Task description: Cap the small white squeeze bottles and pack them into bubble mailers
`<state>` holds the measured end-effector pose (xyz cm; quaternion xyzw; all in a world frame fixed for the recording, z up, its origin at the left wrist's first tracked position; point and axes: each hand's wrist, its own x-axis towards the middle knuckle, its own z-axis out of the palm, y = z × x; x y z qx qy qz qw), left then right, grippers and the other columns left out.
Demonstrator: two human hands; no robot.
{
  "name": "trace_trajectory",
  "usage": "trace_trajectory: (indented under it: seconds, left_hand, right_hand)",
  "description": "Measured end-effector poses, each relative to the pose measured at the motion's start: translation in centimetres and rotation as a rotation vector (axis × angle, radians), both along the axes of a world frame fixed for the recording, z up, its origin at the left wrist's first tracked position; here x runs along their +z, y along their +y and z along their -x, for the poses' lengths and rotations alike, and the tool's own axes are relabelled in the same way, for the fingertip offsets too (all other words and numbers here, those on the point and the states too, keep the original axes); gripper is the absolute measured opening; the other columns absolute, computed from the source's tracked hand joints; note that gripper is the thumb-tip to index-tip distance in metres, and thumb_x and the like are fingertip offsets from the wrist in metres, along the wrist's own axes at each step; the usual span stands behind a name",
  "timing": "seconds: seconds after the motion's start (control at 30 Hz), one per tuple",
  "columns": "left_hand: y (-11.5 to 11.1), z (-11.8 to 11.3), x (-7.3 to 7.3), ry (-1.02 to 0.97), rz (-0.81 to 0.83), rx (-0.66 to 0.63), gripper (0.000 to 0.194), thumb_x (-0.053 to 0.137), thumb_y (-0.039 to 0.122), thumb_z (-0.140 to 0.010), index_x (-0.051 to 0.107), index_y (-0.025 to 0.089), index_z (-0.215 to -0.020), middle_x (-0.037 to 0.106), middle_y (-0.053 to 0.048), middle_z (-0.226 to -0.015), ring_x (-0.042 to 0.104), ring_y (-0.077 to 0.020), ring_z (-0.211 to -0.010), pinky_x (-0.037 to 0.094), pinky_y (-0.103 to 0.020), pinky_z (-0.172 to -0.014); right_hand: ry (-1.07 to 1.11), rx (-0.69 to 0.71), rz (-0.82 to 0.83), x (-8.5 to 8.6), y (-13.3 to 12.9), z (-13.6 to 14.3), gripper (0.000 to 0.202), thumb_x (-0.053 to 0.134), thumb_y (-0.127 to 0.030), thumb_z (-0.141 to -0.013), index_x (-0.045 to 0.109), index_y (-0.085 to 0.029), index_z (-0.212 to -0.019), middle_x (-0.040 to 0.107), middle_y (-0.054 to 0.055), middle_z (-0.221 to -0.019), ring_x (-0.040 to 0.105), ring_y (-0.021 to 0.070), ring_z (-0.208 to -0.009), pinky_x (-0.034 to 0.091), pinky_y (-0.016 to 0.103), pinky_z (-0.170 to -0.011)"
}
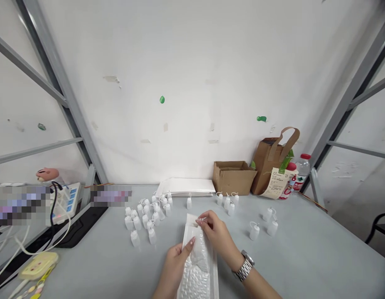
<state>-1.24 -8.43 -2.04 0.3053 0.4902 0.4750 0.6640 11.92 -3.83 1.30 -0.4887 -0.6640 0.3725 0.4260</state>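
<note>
A white bubble mailer [197,280] lies at the front middle of the grey table, its top end pointing away from me. My left hand [176,261] grips its left side, thumb on top. At the mailer's upper opening, my right hand [215,234] has its thumb and index finger pinched on the edge; a watch is on that wrist. Small white bottles with looped caps [145,221] stand in a group to the left. More bottles [228,203] stand behind my right hand, and others [254,231] are to the right.
White flat mailers [187,187] are stacked at the back beside an open cardboard box [234,179]. A paper bag [268,166] and plastic bottle [302,171] stand back right. On the left are a power strip [67,203], cables and a yellow case [39,265].
</note>
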Motion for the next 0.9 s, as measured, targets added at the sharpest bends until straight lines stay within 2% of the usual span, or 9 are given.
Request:
trace_trajectory:
  seconds: [0.13,0.23,0.3,0.37,0.47,0.6,0.7,0.8,0.9]
  left_hand:
    - [-0.1,0.4,0.5,0.028,-0.037,0.038,0.048,0.066,0.059,-0.057,0.061,0.012,-0.061,0.059,-0.001,-0.049,0.056,-0.0161,-0.053,0.04,-0.023,-0.052]
    - [-0.1,0.8,0.9,0.041,-0.017,0.071,0.048,0.066,0.058,-0.057,0.063,0.012,-0.069,0.065,-0.003,-0.058,0.061,-0.0195,-0.064,0.044,-0.024,-0.057]
    - [-0.2,1.1,1.4,0.03,0.043,0.112,0.047,0.066,0.055,-0.061,0.064,0.013,-0.08,0.07,-0.007,-0.073,0.064,-0.0224,-0.077,0.046,-0.026,-0.066]
    - [-0.4,1.4,1.8,-0.003,0.113,0.126,0.046,0.066,0.052,-0.064,0.064,0.013,-0.089,0.07,-0.01,-0.085,0.063,-0.0247,-0.087,0.047,-0.03,-0.075]
    - [-0.8,1.4,2.2,-0.076,0.122,0.058,0.048,0.071,0.046,-0.061,0.063,0.011,-0.092,0.07,-0.015,-0.088,0.065,-0.0277,-0.085,0.049,-0.034,-0.074]
    - [-1.0,1.5,1.6,-0.065,0.025,0.011,0.046,0.08,0.035,-0.052,0.064,0.008,-0.086,0.071,-0.015,-0.082,0.066,-0.0271,-0.075,0.051,-0.033,-0.068]
    - [-0.7,1.8,0.6,0.021,0.028,0.036,0.045,0.081,0.036,-0.047,0.065,0.008,-0.078,0.071,-0.013,-0.075,0.066,-0.0247,-0.067,0.05,-0.031,-0.063]
    - [-0.1,1.9,-0.1,0.071,0.019,0.043,0.043,0.081,0.037,-0.044,0.066,0.008,-0.072,0.07,-0.01,-0.067,0.064,-0.0226,-0.061,0.049,-0.029,-0.059]
    - [0.2,1.6,-0.3,0.102,0.01,0.043,0.037,0.08,0.033,-0.045,0.066,0.009,-0.07,0.069,-0.007,-0.062,0.062,-0.0207,-0.057,0.047,-0.028,-0.056]
  right_hand:
    - [-0.149,0.194,0.035,0.1,0.2,0.4,0.041,0.045,-0.048,-0.082,0.045,-0.018,-0.054,0.043,-0.004,-0.052,0.039,0.0106,-0.052,0.03,0.022,-0.05]
    - [-0.267,0.253,-0.089,1.0,1.3,0.6,0.049,0.042,-0.049,-0.084,0.044,-0.018,-0.046,0.042,-0.003,-0.052,0.042,0.0118,-0.055,0.033,0.024,-0.055]
    - [-0.269,0.133,-0.192,1.6,2.8,0.9,0.04,0.045,-0.045,-0.084,0.055,-0.017,-0.056,0.051,0.0,-0.063,0.048,0.0144,-0.064,0.037,0.026,-0.063]
    - [-0.228,0.004,-0.25,1.8,4.9,1.4,0.025,0.051,-0.039,-0.082,0.063,-0.018,-0.083,0.056,0.004,-0.085,0.052,0.0159,-0.074,0.04,0.028,-0.073]
    - [-0.215,-0.03,-0.255,0.9,8.3,2.6,0.035,0.064,-0.027,-0.072,0.06,-0.02,-0.105,0.054,0.007,-0.105,0.053,0.0181,-0.089,0.039,0.03,-0.082]
    - [-0.222,0.03,-0.202,-0.7,10.4,3.6,0.007,0.061,-0.019,-0.071,0.066,-0.016,-0.075,0.061,0.002,-0.07,0.055,0.0162,-0.066,0.042,0.028,-0.066]
    - [-0.18,-0.02,-0.212,-0.2,9.3,3.3,0.014,0.053,-0.024,-0.078,0.064,-0.016,-0.079,0.059,0.002,-0.065,0.054,0.0161,-0.064,0.041,0.027,-0.063]
    - [-0.086,-0.087,-0.256,1.2,6.3,2.3,0.028,0.049,-0.034,-0.082,0.056,-0.016,-0.103,0.059,0.002,-0.073,0.054,0.0155,-0.068,0.043,0.026,-0.065]
    - [-0.04,-0.107,-0.33,1.9,3.0,1.3,0.029,0.049,-0.037,-0.083,0.054,-0.019,-0.104,0.058,0.001,-0.072,0.054,0.0152,-0.067,0.044,0.027,-0.066]
